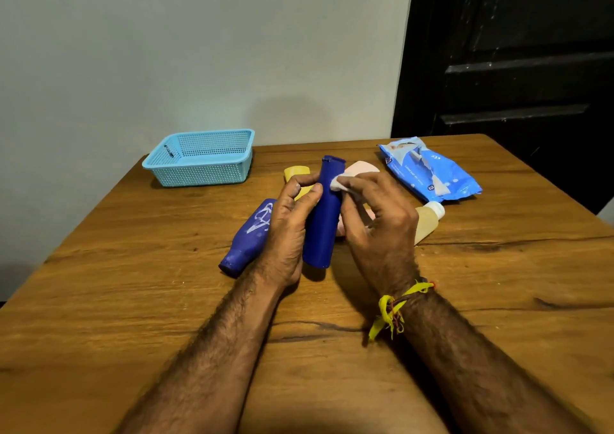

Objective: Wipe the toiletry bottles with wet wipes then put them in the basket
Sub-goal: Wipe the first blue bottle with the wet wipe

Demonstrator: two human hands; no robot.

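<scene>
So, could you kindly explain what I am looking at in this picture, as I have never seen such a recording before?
There is no machine here: a person wears a camera on the head, looking down at their own two hands over a wooden table. The left hand holds a dark blue bottle, while the right hand rubs it with a white wet wipe. Around them lie another blue bottle, a yellow bottle, a pink one and a pale amber one. The wipes pack lies at the right; the light blue basket has no bottles in it.
</scene>
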